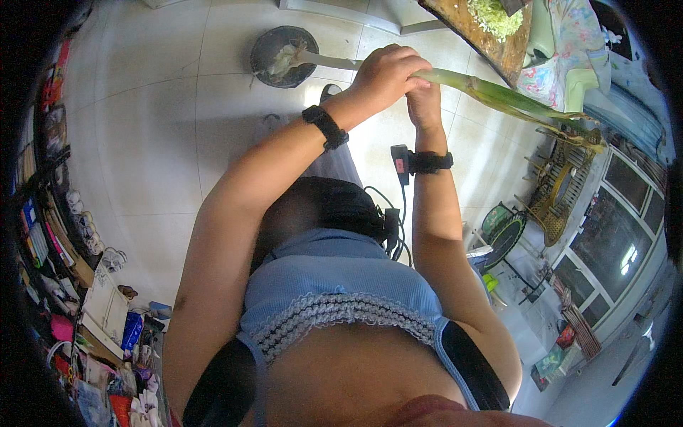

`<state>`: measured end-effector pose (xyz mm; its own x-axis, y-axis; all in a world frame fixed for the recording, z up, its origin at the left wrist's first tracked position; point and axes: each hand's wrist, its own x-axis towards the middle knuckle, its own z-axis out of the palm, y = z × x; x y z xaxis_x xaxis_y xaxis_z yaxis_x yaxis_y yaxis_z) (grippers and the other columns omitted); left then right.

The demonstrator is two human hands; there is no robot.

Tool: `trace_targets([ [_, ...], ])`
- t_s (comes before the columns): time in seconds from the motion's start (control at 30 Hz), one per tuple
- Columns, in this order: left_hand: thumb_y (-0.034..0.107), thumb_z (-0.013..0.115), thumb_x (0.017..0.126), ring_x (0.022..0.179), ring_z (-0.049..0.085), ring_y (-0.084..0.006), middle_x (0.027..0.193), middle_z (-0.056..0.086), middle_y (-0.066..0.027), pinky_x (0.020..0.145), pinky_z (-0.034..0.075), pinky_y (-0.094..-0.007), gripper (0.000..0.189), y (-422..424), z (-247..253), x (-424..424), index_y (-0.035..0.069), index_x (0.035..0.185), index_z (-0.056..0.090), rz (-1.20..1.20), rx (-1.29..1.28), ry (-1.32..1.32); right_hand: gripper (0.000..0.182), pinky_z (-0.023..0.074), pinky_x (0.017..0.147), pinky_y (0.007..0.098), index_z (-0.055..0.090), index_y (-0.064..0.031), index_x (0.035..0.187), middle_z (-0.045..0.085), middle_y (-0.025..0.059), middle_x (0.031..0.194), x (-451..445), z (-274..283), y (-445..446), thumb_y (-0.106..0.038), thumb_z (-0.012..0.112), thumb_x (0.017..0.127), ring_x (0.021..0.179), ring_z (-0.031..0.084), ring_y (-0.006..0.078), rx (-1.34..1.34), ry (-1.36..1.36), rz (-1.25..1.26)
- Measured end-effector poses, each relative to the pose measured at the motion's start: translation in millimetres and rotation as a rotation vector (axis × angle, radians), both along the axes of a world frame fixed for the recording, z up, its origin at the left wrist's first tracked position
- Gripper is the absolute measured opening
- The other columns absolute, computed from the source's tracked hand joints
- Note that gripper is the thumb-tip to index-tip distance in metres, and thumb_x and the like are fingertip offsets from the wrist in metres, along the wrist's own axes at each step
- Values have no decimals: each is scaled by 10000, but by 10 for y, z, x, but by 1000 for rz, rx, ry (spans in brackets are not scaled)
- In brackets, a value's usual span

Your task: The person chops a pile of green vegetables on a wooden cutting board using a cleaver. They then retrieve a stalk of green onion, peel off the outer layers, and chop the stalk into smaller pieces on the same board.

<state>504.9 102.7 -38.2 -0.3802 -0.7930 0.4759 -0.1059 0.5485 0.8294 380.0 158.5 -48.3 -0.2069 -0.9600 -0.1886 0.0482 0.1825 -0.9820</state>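
A long, thick green onion stretches across the view, its pale stalk to the left and green leaves to the right. My left hand wraps around its middle. Just beside it, my right hand also closes on the stalk, with its fingers partly hidden by the left. The rooty white end lies over a dark bin on the floor; whether it touches the pale peelings in there I cannot tell. The leaf tips are dry and brownish at the far right.
At the upper right, a wooden cutting board bears shredded pale green vegetable beside a dark blade. A floral cloth lies next to it. Wicker chairs stand at the right; crowded shelves line the left.
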Motion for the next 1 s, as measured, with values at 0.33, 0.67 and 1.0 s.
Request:
trace_targets([
  [0.33, 104, 621, 766, 751, 602, -270, 798, 616, -79, 675, 486, -360, 61, 36, -95, 52, 61, 810, 625, -6, 35, -14, 136, 463, 706, 252, 592, 11, 926, 609, 36, 883, 179, -75, -13, -32, 636, 804, 815, 550, 107, -5, 172, -36],
  [0.67, 125, 537, 885, 750, 606, -177, 796, 617, -67, 692, 479, -300, 95, 36, -173, 173, 36, 917, 536, -71, 409, 145, 209, 485, 743, 255, 591, 10, 966, 619, 69, 916, 159, 9, 53, -41, 676, 782, 831, 579, 132, 62, 83, -39],
  [1.0, 222, 525, 887, 843, 597, -312, 851, 629, -139, 735, 467, -423, 196, -474, -863, 1408, 64, 1004, 527, 176, 191, -653, 215, 529, 858, 373, 531, 18, 1025, 611, 195, 1045, -298, 122, 179, -72, 607, 845, 984, 605, 267, 42, 28, -224],
])
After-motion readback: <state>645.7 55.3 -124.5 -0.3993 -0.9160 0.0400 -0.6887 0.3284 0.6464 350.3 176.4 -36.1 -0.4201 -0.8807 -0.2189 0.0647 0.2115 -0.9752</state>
